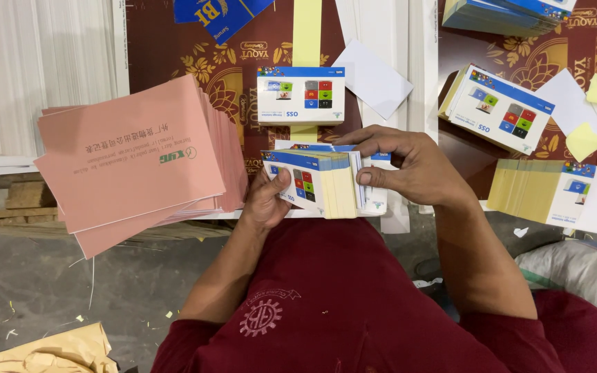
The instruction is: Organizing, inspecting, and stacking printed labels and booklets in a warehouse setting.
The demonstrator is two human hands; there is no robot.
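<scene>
Both hands hold one fanned stack of printed cards (326, 181), white with a blue top band, small coloured squares and yellow edges. My left hand (268, 197) grips the stack from below on its left side, thumb pressed on the top card. My right hand (409, 164) curls over the right end of the stack, fingers bent on its edge. The stack sits just above the table's near edge, in front of my dark red shirt.
A thick fanned pile of pink paper sheets (136, 162) lies at the left. One similar card pack (300, 94) lies ahead, more packs (497, 107) and yellow-edged stacks (544, 190) at the right, loose white sheets (373, 77) between. Brown patterned table surface (174, 48); concrete floor below.
</scene>
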